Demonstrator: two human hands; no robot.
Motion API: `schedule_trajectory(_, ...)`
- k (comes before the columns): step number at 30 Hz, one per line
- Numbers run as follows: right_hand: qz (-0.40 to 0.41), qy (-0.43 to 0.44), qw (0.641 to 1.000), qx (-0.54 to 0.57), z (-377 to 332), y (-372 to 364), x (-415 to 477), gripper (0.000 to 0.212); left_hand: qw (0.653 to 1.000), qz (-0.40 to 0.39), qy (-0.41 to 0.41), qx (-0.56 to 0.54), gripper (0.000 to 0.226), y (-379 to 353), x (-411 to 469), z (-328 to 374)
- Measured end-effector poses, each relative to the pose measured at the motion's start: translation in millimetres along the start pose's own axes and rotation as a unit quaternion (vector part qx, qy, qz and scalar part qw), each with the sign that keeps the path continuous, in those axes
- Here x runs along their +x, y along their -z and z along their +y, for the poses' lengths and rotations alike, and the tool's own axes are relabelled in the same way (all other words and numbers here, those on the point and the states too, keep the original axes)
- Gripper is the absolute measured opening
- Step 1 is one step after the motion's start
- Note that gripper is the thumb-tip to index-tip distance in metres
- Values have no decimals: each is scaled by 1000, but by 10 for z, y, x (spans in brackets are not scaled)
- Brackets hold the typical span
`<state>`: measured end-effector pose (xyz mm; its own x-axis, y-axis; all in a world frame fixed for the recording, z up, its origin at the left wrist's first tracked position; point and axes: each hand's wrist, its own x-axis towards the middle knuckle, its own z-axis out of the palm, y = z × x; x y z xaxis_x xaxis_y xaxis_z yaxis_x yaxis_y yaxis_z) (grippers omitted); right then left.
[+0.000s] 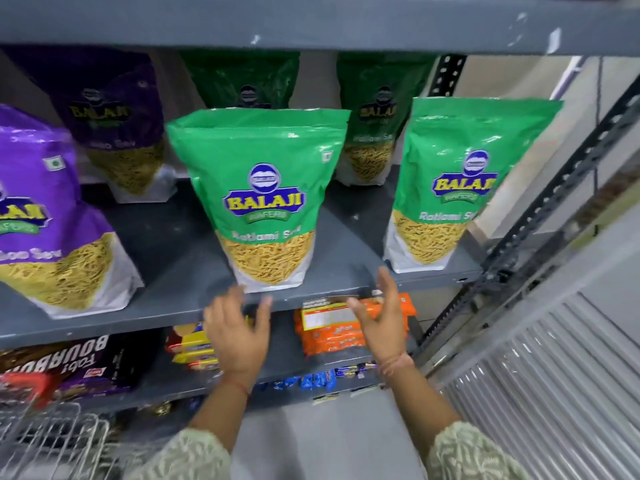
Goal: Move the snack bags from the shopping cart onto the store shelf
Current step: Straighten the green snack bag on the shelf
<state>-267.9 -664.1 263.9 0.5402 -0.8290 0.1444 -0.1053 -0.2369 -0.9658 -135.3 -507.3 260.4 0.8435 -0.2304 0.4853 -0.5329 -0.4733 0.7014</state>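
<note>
A green Balaji snack bag (263, 199) stands upright at the front of the grey store shelf (180, 282). Just below its base, in front of the shelf edge, my left hand (239, 334) is open with fingers spread and holds nothing. My right hand (381, 317) is also open and empty, palm turned inward, to the right of the bag's base. Neither hand touches the bag. A second green bag (457, 188) stands at the shelf's right end, and a purple bag (48, 216) stands at the left. The wire shopping cart (48, 441) shows at the bottom left.
More purple and green bags stand at the back of the shelf. Below are orange packets (332, 330), yellow packets (194, 344), blue packets (318, 379) and dark biscuit boxes (79, 362). A perforated metal upright (540, 209) and a corrugated shutter (554, 386) are on the right.
</note>
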Motion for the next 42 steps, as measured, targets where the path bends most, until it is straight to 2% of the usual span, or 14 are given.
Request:
schedule_trajectory(2, 154, 28, 987, -26, 71, 433, 121, 59, 989, -111, -86, -55, 36, -236, -258, 350)
schedule_trajectory(4, 228, 24, 969, -91, 112, 847, 414, 66, 957, -257, -73, -114, 40, -558, -321, 755)
schedule_trajectory(8, 73, -58, 993, -74, 114, 1319, 1045, 85, 899, -361, 91, -232, 84, -1209, 10, 1400)
schedule_trajectory(12, -44, -47, 992, -111, 251, 1316, 1227, 52, 870, -415, 133, -230, 84, -1630, 173, 1524)
schedule_trajectory(16, -20, -38, 996, -79, 352, 1213, 1162, 52, 896, -398, 125, -155, 57, -1775, 73, 1404)
schedule_trajectory(19, -48, -44, 996, -53, 311, 1215, 1159, 55, 903, -392, 109, -139, 58, -1704, 84, 1441)
schedule_trajectory(21, 9, -58, 998, -34, 252, 1163, 1029, 65, 913, -362, 108, -154, 60, -1525, 45, 1424)
schedule_trajectory(23, 143, -13, 986, -86, 211, 1002, 732, 64, 931, -278, 126, -200, 49, -1198, -105, 1280)
schedule_trajectory(25, 186, 89, 969, -138, 143, 676, 347, 52, 966, -149, 110, -183, 34, -784, -278, 1016)
schedule_trajectory(29, 1, 105, 992, -67, -30, -102, 63, 51, 986, 80, 136, -56, 64, -205, -139, 392)
schedule_trajectory(32, -137, 20, 990, 4, -220, -536, 278, 80, 977, -13, 212, -5, 101, -75, 276, 79)
schedule_trajectory(34, -198, 0, 980, -14, -242, -759, 392, 86, 974, -114, 194, 37, 103, -108, 403, -70)
schedule_trajectory(38, -149, 32, 978, -142, -149, -976, 345, 68, 972, -164, 164, 32, 87, -220, 388, -222)
schedule_trajectory(42, -138, 47, 979, -143, -139, -1013, 346, 69, 976, -167, 138, 6, 85, -153, 380, -242)
